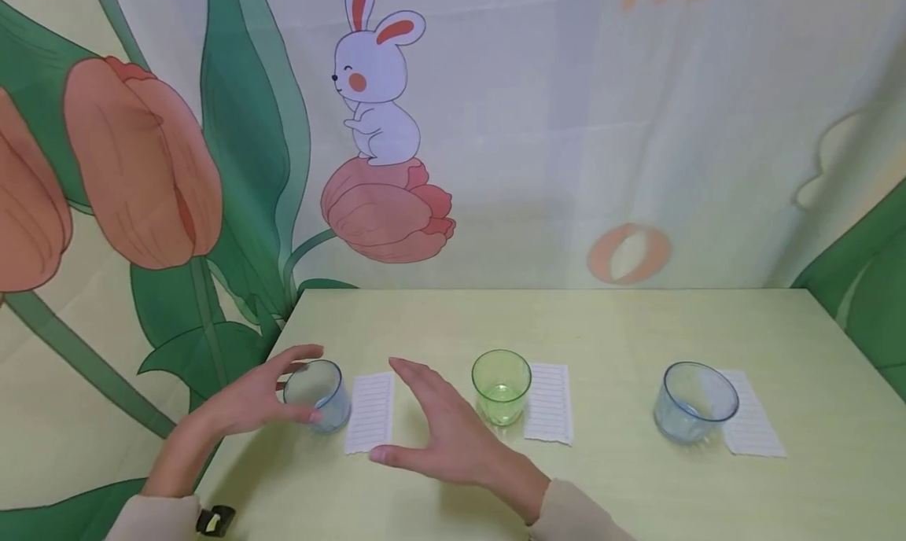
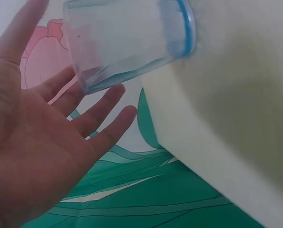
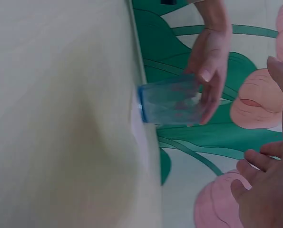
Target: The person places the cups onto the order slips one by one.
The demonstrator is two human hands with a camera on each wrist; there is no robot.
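A clear bluish glass (image 1: 327, 403) stands upright at the table's left side. My left hand (image 1: 248, 395) reaches around its upper part, thumb in front of the rim and fingers behind. In the left wrist view those fingers (image 2: 105, 111) are spread and fairly straight close by the glass (image 2: 127, 42), not curled round it. My right hand (image 1: 456, 435) hovers over the table between that glass and a green glass (image 1: 502, 391), its thumb and fingers wide apart with nothing between them. The right wrist view shows its loosely bent fingers (image 3: 255, 166) at the right edge.
A wider bluish glass (image 1: 683, 415) stands on the right. Lined paper slips lie right of each glass: a left slip (image 1: 370, 415), a middle slip (image 1: 550, 407) and a right slip (image 1: 757, 427). Behind the pale table (image 1: 602, 494) hangs a printed curtain (image 1: 531, 132).
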